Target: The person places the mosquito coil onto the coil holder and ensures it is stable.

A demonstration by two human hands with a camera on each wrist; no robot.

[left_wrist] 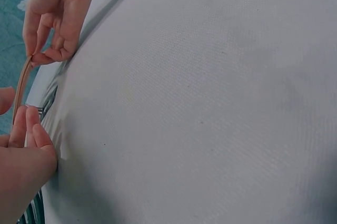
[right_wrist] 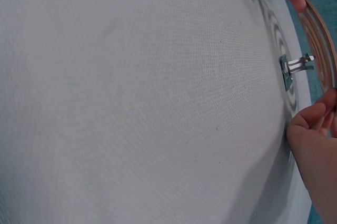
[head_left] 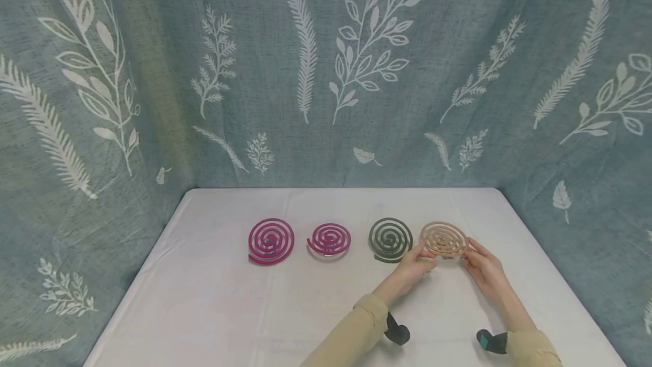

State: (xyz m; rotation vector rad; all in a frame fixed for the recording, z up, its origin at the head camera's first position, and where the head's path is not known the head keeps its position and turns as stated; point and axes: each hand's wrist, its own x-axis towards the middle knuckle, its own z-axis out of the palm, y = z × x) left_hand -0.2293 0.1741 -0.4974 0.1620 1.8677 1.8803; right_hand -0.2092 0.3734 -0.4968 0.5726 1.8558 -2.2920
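Observation:
A tan mosquito coil point(head_left: 443, 239) is held between both hands above the right part of the white table. My left hand point(head_left: 411, 272) pinches its left edge, fingertips beneath the rim. At the opposite edge my right hand point(head_left: 486, 271) grips it between thumb and fingers. Under the coil, in the right wrist view, a small metal stand point(right_wrist: 299, 65) rises from a flat base, its upper tip close to the coil's underside. The left wrist view shows the coil point(left_wrist: 22, 84) edge-on between the two hands. Just left of my left hand lies a dark green coil point(head_left: 390, 240).
Two magenta coils, one at far left point(head_left: 271, 241) and one nearer the middle point(head_left: 330, 238), share the row with the green one. The nearer one looks raised and tilted. Behind the white table point(head_left: 214, 310) hangs a blue-green leaf-patterned curtain point(head_left: 326, 152), which also covers both sides.

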